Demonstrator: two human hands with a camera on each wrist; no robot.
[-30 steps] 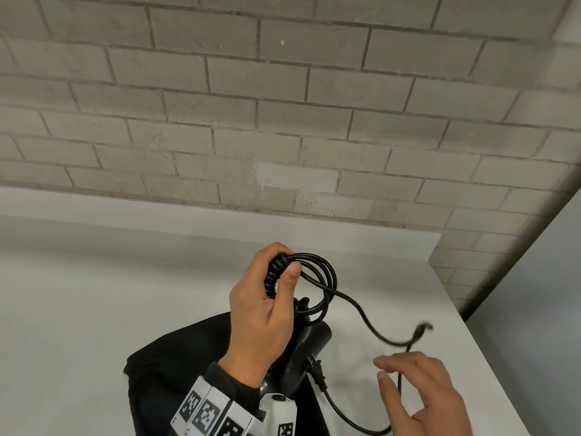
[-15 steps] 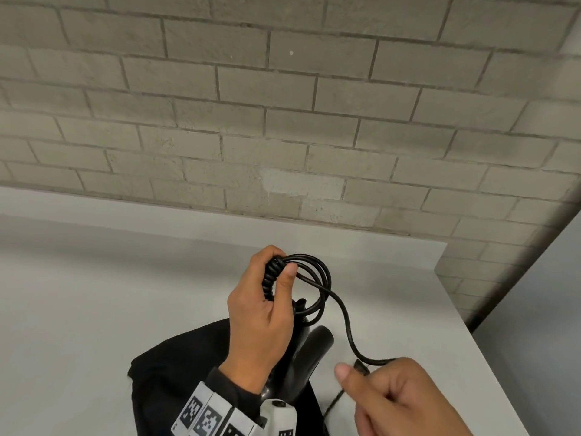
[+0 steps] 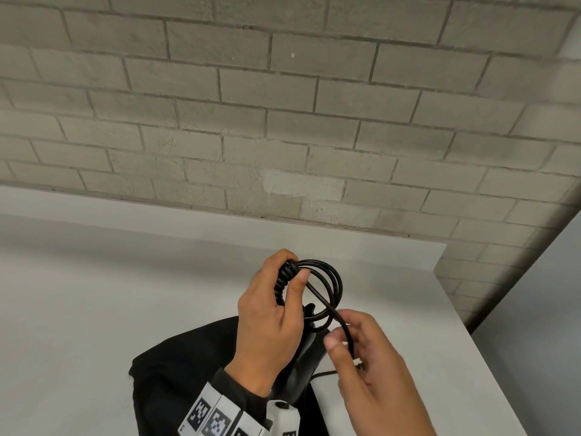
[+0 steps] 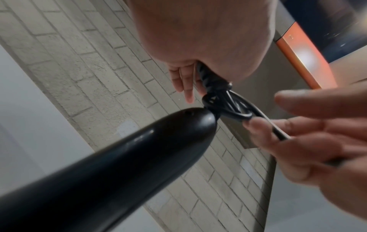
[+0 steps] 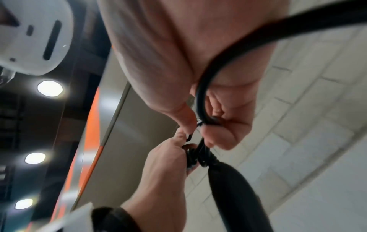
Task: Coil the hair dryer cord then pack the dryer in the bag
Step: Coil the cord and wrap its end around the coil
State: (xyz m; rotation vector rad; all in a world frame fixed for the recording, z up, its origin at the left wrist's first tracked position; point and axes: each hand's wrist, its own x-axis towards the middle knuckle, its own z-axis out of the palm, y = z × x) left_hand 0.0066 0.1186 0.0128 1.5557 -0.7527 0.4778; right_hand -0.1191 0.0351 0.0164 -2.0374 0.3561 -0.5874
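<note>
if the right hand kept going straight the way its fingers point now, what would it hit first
Most likely the coiled cord bunched in the left hand. The right hand pinches the cord's loose end and points up toward those loops, with the hair dryer handle just below. Depth is unclear.

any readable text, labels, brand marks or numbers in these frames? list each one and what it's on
No readable words, brands or numbers.
Black-and-white square marker tags on the left wrist band: coded patterns only, no letters.
White wrist camera housing: a dark mark at the frame's bottom edge, cut off, unreadable.
Hair dryer handle: plain glossy black, no print showing.
Cord, black bag, white table, brick wall: no writing.
</note>
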